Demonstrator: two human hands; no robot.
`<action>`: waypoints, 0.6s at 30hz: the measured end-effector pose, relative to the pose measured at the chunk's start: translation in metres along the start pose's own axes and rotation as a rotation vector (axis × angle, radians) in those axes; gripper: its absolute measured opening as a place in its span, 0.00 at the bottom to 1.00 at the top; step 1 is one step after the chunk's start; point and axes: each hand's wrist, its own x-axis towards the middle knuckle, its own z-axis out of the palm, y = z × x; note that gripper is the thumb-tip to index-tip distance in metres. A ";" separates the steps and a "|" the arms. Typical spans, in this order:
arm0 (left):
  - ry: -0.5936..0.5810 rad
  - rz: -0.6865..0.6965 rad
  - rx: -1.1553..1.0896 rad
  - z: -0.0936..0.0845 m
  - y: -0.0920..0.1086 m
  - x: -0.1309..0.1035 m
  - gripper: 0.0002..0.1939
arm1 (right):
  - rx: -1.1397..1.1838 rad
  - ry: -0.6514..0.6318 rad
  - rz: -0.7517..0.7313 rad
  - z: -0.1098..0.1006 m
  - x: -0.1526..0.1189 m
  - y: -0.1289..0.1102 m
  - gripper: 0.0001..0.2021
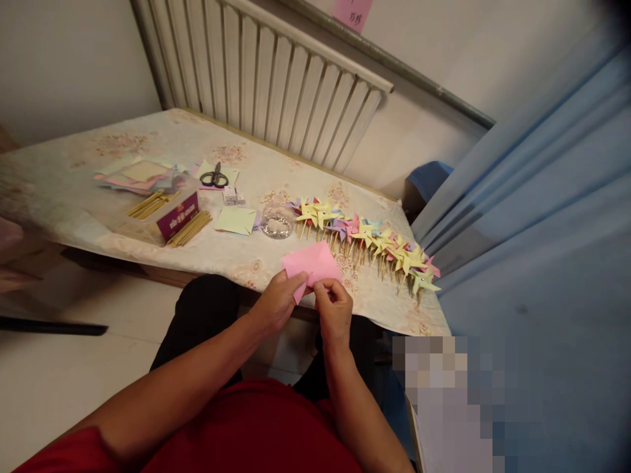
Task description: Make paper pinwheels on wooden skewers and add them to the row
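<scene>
A pink paper square with cuts in it is held over the table's front edge. My left hand grips its lower left part, thumb on top. My right hand has its thumb and index finger pinched together at the paper's lower edge; anything small between those fingertips is hidden. Just beyond the paper, a clear round dish holds small shiny pieces. A row of paper pinwheels on sticks lies to the right. Left of the dish rests a stack of pale green paper squares.
On the flowered tablecloth are scissors, a small box, a clear box of wooden sticks, loose sticks and coloured papers. A radiator stands behind; a blue curtain hangs at the right.
</scene>
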 end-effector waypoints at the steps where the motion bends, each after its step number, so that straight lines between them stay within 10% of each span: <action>1: -0.004 -0.004 0.003 0.000 0.000 0.000 0.11 | 0.001 0.005 0.008 0.001 0.000 -0.001 0.11; 18: -0.013 0.022 0.071 -0.004 -0.008 0.002 0.03 | -0.043 0.081 0.038 0.008 0.003 0.001 0.10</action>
